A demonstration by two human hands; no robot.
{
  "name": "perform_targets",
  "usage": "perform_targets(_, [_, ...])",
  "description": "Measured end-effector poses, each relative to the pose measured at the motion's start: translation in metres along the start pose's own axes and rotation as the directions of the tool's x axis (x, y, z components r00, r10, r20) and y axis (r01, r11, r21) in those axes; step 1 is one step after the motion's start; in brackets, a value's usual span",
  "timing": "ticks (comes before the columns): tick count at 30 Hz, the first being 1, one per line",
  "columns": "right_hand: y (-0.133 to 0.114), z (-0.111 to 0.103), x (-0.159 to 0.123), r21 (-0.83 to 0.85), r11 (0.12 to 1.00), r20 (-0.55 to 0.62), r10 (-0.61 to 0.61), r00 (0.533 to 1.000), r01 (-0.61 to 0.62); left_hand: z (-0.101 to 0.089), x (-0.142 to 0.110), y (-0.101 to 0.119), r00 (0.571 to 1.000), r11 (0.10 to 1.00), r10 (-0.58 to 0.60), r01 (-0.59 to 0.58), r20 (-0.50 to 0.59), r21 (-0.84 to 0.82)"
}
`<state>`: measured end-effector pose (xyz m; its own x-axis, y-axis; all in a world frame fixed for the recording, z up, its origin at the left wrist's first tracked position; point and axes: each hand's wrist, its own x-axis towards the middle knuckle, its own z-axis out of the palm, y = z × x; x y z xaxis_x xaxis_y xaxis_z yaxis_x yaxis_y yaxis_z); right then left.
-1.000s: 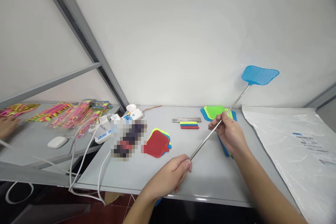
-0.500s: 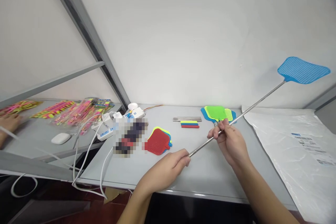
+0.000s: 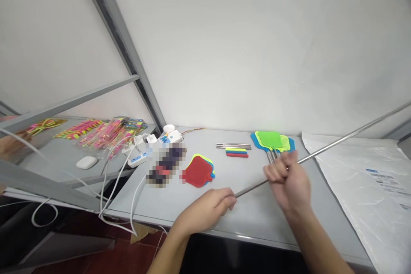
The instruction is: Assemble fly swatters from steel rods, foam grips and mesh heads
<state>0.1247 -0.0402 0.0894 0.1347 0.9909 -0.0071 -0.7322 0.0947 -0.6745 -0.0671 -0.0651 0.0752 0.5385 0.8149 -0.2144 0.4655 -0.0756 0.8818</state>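
Note:
My left hand [image 3: 208, 209] is closed round the lower end of a telescopic fly swatter [image 3: 346, 138], near the table's front edge. Farther up the same thin metal rod, my right hand [image 3: 292, 184] is wrapped round it and slightly blurred. The rod slants up to the right and leaves the picture, so its blue head is out of view. Just behind my right hand lies a stack of green, yellow and blue fly swatters [image 3: 269, 139] with metal rods. Left of centre is a pile of loose swatter heads [image 3: 199, 171], a red one on top.
Metal rods [image 3: 233, 145] and coloured grips [image 3: 236, 155] lie mid-table. A white plastic mailer [image 3: 359, 171] covers the right side. Power strips [image 3: 138, 159] with cables and a pixelated object [image 3: 167, 165] sit left. Beyond the frame post, another person's hand [image 3: 14, 145] is near bagged colourful items [image 3: 102, 135].
The swatter has lengthened and swung, taking its blue head out past the right edge. My right hand has moved slightly right and down along with the rod. The view has shifted a little.

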Motion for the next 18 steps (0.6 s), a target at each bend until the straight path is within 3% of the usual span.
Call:
perform_targets(3, [-0.013,0.002,0.009,-0.022,1.0,-0.034,0.014,0.999,-0.015,-0.005,-0.007,-0.01,1.0,1.0,-0.024,0.024,-0.01,-0.006])
perform_targets(8, [-0.01,0.007,0.005,-0.004,1.0,0.015,0.005,1.0,-0.005,-0.018,-0.012,-0.012,0.999,1.0,-0.03,0.029,-0.037,-0.004])
perform_targets(12, [-0.019,0.001,0.007,0.007,1.0,0.062,-0.01,0.998,0.009,-0.034,-0.021,-0.016,0.997,0.998,-0.059,0.058,-0.041,-0.019])
perform_targets(18, [-0.042,-0.008,0.025,0.093,0.995,0.02,-0.045,0.999,0.043,-0.052,-0.039,-0.035,0.988,0.984,-0.138,0.128,-0.074,-0.122])
